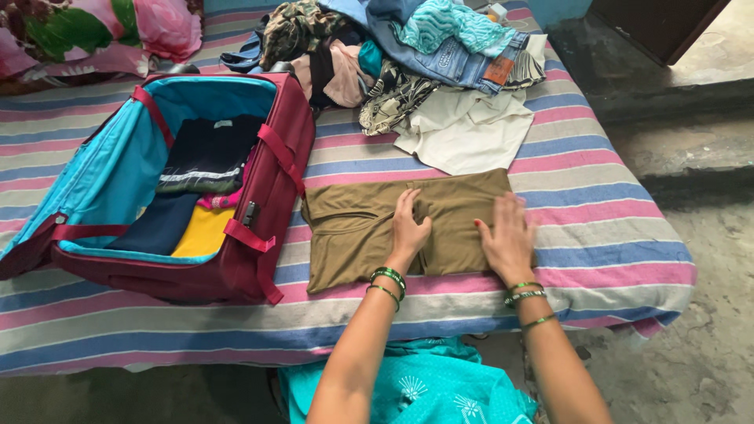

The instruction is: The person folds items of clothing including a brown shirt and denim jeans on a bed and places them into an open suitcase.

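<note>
- On a bed spread with a pink, blue and white striped sheet, a folded olive-brown garment lies near the front edge.
- Left hand and right hand press flat on it, apart, fingers spread, gripping nothing.
- Beside it, an open maroon suitcase holds folded clothes.
- Behind, a heap of loose clothes; at right, bare concrete floor.

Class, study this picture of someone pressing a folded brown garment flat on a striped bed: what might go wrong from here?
1. The brown garment lies close to the bed's front edge; pressure from the left hand and right hand might slide it off.
2. The loose clothes pile behind could spill onto it.
3. The suitcase already looks fairly full.
</note>
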